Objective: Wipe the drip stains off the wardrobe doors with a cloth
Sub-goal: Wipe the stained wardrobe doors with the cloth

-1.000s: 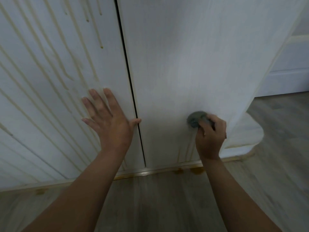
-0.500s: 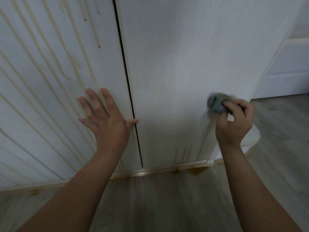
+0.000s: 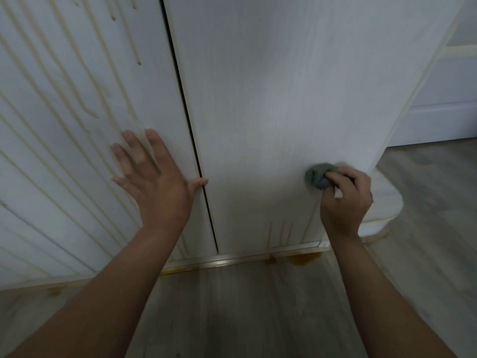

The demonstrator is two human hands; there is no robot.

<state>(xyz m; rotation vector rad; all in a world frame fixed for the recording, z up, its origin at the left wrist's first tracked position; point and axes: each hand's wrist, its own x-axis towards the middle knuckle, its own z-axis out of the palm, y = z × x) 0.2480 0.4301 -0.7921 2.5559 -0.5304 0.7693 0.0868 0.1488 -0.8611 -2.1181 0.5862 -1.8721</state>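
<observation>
Two white wardrobe doors fill the view. The left door point(image 3: 77, 112) carries many long yellowish drip stains point(image 3: 87, 73). My left hand point(image 3: 154, 179) presses flat on it with straight, spread fingers, the thumb reaching the dark gap between the doors. The right door point(image 3: 278, 94) looks mostly clean, with a few short drips point(image 3: 284, 231) near its bottom edge. My right hand point(image 3: 346, 200) grips a bunched grey cloth point(image 3: 318, 175) and holds it against the lower right part of that door.
Grey wood floor point(image 3: 245, 306) lies below the doors, with yellow puddle spots point(image 3: 302, 260) by the bottom rail. A white curved base piece point(image 3: 384, 210) juts out at the wardrobe's right corner. White skirting point(image 3: 438, 120) runs along the wall at right.
My right hand with the cloth swung right and up half a second ago, and has now come back down and left on the right door. My left hand stayed pressed in place.
</observation>
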